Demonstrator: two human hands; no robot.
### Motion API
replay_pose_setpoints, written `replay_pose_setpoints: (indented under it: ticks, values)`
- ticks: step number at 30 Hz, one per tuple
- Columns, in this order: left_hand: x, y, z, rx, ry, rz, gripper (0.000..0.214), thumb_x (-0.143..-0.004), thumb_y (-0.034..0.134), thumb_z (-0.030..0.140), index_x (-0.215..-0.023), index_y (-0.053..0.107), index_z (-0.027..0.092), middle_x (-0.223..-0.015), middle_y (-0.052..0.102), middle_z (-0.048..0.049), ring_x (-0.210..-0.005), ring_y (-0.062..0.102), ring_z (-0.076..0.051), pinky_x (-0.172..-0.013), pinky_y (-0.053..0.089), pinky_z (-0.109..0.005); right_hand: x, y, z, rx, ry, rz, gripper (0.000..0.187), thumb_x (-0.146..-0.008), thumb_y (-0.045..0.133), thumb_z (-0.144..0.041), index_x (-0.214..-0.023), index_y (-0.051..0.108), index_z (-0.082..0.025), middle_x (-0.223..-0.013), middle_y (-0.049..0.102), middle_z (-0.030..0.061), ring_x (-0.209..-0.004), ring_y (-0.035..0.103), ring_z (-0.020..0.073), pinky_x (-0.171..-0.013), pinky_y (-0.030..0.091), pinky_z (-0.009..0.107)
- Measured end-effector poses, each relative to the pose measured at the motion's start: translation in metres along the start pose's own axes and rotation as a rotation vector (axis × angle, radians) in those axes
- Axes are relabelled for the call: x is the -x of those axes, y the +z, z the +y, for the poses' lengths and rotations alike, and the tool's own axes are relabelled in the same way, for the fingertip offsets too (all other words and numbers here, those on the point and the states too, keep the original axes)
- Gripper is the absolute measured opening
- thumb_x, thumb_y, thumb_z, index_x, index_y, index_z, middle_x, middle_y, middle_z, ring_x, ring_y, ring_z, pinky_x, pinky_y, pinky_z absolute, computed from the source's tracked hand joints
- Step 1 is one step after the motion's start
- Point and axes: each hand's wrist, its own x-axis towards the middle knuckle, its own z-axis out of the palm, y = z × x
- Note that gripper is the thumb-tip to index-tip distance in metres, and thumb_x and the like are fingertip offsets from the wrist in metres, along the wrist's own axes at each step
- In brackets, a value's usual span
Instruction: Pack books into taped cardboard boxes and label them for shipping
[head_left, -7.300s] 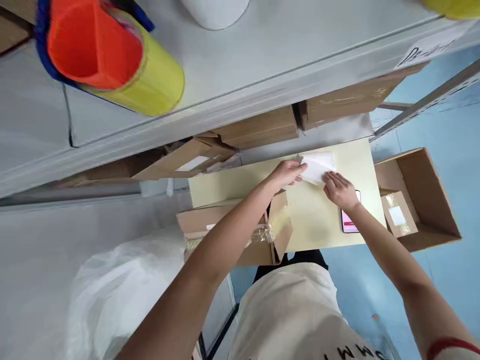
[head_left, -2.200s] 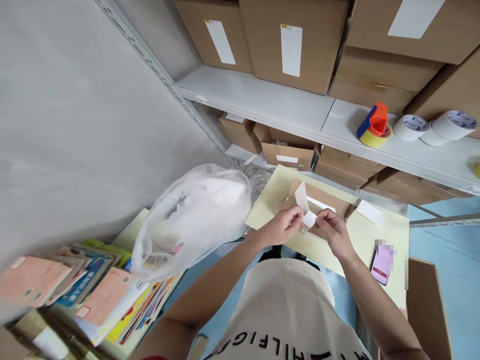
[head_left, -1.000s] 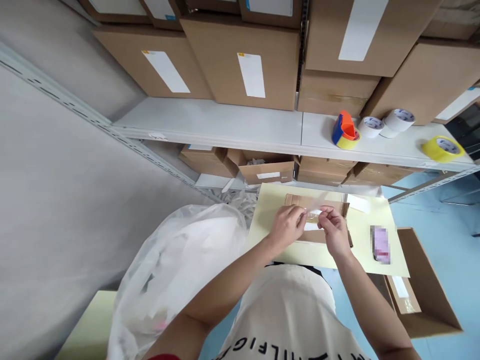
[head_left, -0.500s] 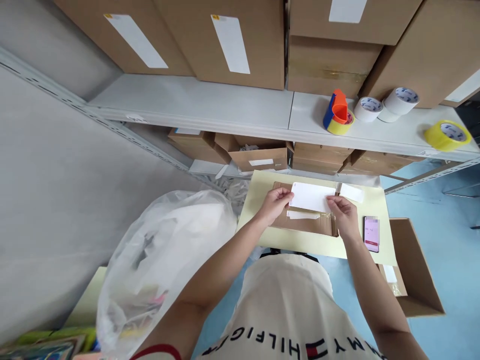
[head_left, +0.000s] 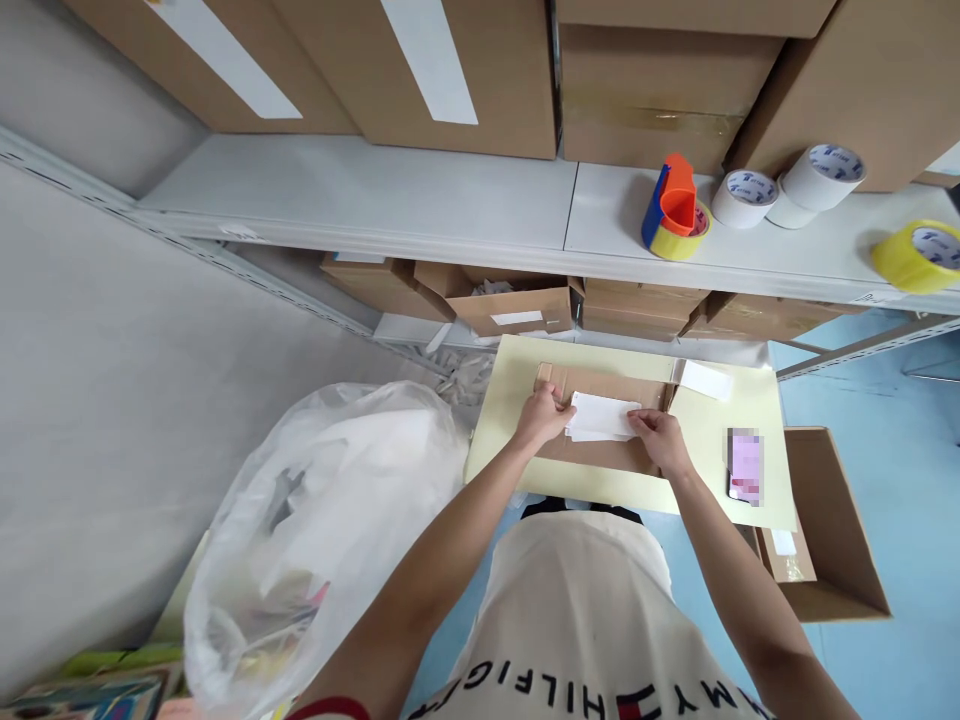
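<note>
A blank-looking white label (head_left: 602,414) is stretched between my hands, over the middle of a flat cardboard box (head_left: 600,462) on the pale yellow table. My left hand (head_left: 541,416) pinches its left edge. Its right edge is between the fingertips of my right hand (head_left: 661,438). The label covers most of another white patch on the box; whether it touches the box all over, I cannot tell. Right of the box lie several white labels (head_left: 706,380) in a small pile, with a phone (head_left: 745,466) nearer to me.
A shelf (head_left: 360,190) above the table bears cardboard boxes, white tape rolls (head_left: 745,198) and a tape dispenser (head_left: 675,210). To the left stands a bulky clear plastic bag (head_left: 322,520). An open carton (head_left: 836,530) sits on the floor at right.
Both hands have brought the label down and nearer to me, onto or just above the white patch on the box. The view has shifted slightly.
</note>
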Motion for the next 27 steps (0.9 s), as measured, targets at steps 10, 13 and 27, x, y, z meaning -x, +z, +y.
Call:
replay_pose_setpoints:
  ticks: [10, 13, 27]
  values:
    - [-0.001, 0.004, 0.003, -0.202, 0.026, -0.022, 0.017, -0.080, 0.066, 0.025, -0.090, 0.053, 0.022, -0.083, 0.074, -0.0055, -0.093, 0.070, -0.025, -0.075, 0.048, -0.031, -0.002, -0.001, 0.000, 0.334, -0.029, -0.042, 0.022, -0.078, 0.062, -0.042, -0.086, 0.075, -0.026, -0.073, 0.072, 0.0023, -0.069, 0.066, 0.0215, -0.067, 0.049, 0.034]
    - [-0.001, 0.001, 0.011, -0.371, 0.032, -0.021, 0.019, -0.081, 0.064, 0.031, -0.094, 0.058, 0.019, -0.096, 0.073, -0.0109, -0.097, 0.069, -0.029, -0.075, 0.050, -0.034, -0.002, -0.004, -0.002, 0.528, -0.054, -0.054, 0.019, -0.082, 0.062, -0.042, -0.090, 0.076, -0.031, -0.071, 0.071, 0.0022, -0.066, 0.064, 0.0218, -0.061, 0.044, 0.033]
    - [0.009, 0.013, -0.022, -0.726, 0.906, -0.225, 0.077, -0.092, 0.045, 0.058, -0.152, 0.030, 0.013, -0.160, 0.027, -0.0158, -0.149, 0.023, -0.029, -0.121, 0.015, -0.050, 0.019, 0.010, 0.022, 1.206, -0.760, -0.176, 0.076, -0.097, 0.025, -0.060, -0.154, 0.025, -0.009, -0.156, 0.036, 0.0184, -0.145, 0.031, 0.0329, -0.115, 0.023, 0.053]
